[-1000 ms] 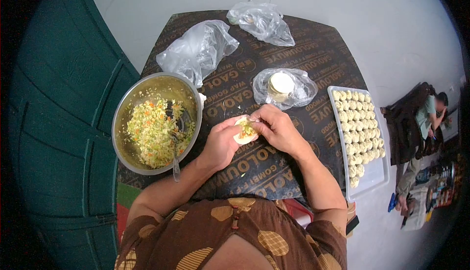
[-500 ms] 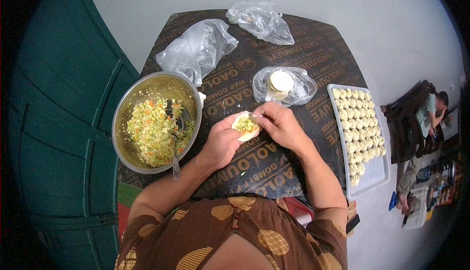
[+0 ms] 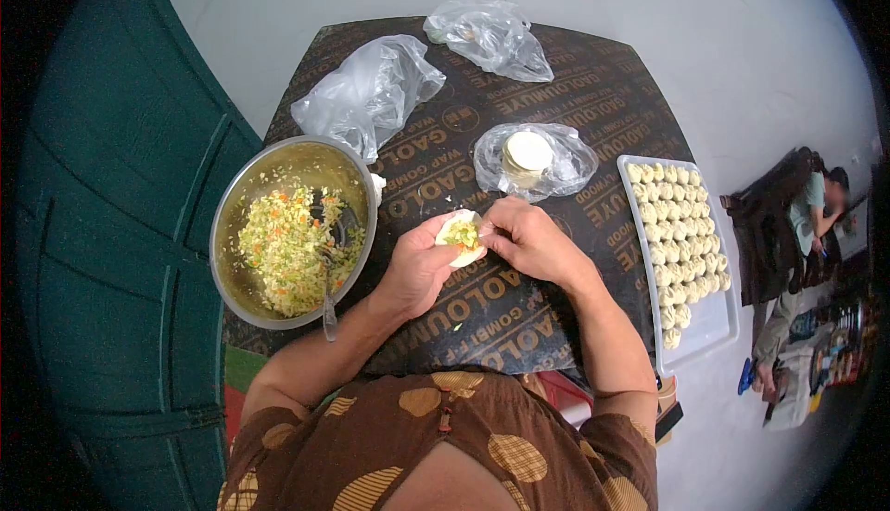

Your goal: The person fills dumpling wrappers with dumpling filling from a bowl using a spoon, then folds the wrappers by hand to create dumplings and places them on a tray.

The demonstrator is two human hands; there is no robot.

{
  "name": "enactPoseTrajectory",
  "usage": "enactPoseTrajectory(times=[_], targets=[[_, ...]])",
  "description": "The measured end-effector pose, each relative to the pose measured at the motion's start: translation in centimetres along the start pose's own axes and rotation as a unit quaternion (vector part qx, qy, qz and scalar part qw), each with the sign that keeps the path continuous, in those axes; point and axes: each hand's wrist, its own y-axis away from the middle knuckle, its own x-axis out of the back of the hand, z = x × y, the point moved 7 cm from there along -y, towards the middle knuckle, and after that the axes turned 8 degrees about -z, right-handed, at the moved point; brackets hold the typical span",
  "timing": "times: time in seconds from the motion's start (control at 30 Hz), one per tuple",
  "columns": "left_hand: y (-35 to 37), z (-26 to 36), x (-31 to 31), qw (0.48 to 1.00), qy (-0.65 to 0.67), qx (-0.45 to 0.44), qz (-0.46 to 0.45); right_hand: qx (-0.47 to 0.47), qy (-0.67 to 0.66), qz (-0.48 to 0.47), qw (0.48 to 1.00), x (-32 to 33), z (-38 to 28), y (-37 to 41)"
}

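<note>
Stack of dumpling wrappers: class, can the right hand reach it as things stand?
Probably yes: the stack of dumpling wrappers lies just beyond the right hand, nothing between them, though that hand is pinching the filled wrapper in the left hand.

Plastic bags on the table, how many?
3. The crumpled bag lies just beyond the bowl; the far-edge bag by the table's back; the flat bag under the wrapper stack. None seems hidden.

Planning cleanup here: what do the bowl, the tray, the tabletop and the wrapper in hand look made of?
Bowl: metal, likely stainless steel; shiny grey reflective wall.
Tray: white, smooth, thin raised rim; probably plastic, possibly enamelled metal.
Tabletop: dark board, glossy printed lettering; looks like film-faced plywood.
Wrapper: pale, matte, curved around filling; dough.
</note>
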Motion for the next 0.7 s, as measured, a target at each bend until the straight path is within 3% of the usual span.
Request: enactPoseTrajectory(times=[0.5,0.7], targets=[[-0.05,-0.11,0.07,1.000,-0.005,0.001,-0.016,-0.022,-0.025,0.000,0.999,0.29,-0.34,0.00],[-0.04,0.32,-0.28,0.995,0.087,-0.019,-0.051,-0.027,-0.032,0.002,0.999,0.33,-0.15,-0.04]])
